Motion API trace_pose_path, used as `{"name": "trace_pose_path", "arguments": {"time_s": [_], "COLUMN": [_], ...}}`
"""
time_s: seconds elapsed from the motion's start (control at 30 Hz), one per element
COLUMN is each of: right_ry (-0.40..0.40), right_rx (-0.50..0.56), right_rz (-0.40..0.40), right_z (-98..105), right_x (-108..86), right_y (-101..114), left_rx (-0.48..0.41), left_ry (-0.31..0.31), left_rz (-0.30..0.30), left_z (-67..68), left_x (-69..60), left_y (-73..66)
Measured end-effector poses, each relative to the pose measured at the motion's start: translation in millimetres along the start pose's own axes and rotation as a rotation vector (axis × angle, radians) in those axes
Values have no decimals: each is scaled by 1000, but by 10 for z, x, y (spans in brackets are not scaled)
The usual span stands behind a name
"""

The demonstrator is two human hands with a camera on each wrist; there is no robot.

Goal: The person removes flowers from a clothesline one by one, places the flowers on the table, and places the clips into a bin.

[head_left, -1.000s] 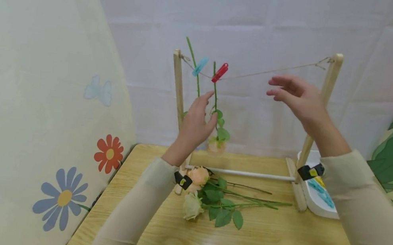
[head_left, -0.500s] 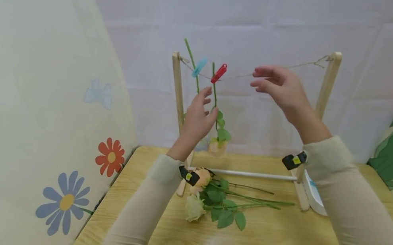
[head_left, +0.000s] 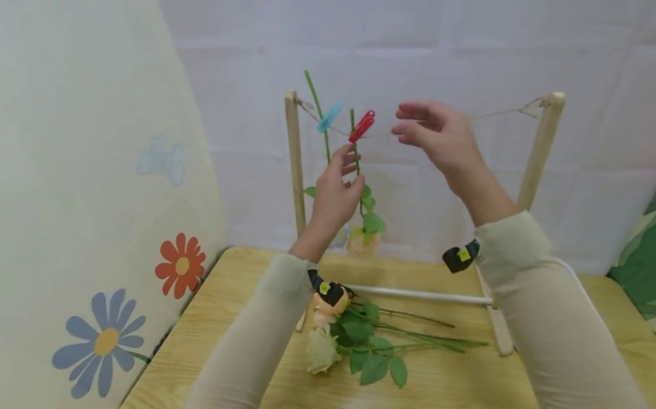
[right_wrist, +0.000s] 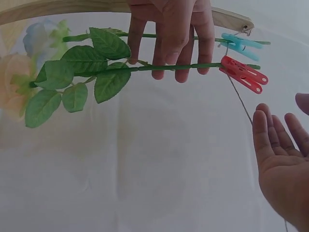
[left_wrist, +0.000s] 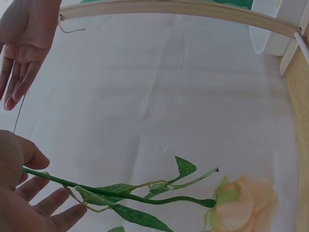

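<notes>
The left hand [head_left: 336,195] reaches up, fingers loosely spread beside the peach, green-stemmed rose [head_left: 363,240] hanging head-down from a red plastic clothespin [head_left: 363,126] on thin brown twine [head_left: 496,112]; contact cannot be told. The right hand [head_left: 440,136] hovers by the twine, thumb and fingers parted.

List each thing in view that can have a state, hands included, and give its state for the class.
Wooden frame: standing upright.
String: tied across it, sagging.
Hanging peach rose: upside down.
Hanging blue flower: upside down.
Red clothespin: closed on the peach rose's stem.
Blue clothespin: closed on the blue flower's stem.
Cream rose: lying down.
Left hand: fingers parted beside the stems.
Right hand: holding nothing.
</notes>
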State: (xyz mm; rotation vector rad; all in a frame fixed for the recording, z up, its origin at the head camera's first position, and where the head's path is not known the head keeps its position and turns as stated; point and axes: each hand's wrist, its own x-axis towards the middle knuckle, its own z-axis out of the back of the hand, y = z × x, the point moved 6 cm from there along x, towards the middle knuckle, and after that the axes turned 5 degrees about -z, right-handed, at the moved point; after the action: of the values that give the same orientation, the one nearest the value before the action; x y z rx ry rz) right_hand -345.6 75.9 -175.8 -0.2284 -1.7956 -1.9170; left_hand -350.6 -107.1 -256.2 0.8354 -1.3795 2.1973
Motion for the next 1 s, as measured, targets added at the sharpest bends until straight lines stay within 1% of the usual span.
{"name": "trace_pose_path", "arguments": {"time_s": [0.17,0.33,0.53,0.7,0.83,1.0], "right_ry": [1,-1,-8,-8,-4,-18], "right_rx": [-44,-66,-71,-68,-74,-90], "right_rz": [-20,-35,-44,-48,-43,-34], "right_z": [-94,-172,-247,-321,-383,-425], "right_x": [55,104,157,191,215,244], "right_y": [-18,-64,-86,-80,-56,-37], "left_rx": [-25,21,44,35,-5,-58], "left_ry": [-38,-93,-124,-116,-102,-98], "left_rz": [-16,-55,-109,-111,-94,-96], "left_z": [-5,30,71,108,133,149], "left_x": [18,24,31,34,41,52], "left_y": [23,11,-10,1,15,-3]}}
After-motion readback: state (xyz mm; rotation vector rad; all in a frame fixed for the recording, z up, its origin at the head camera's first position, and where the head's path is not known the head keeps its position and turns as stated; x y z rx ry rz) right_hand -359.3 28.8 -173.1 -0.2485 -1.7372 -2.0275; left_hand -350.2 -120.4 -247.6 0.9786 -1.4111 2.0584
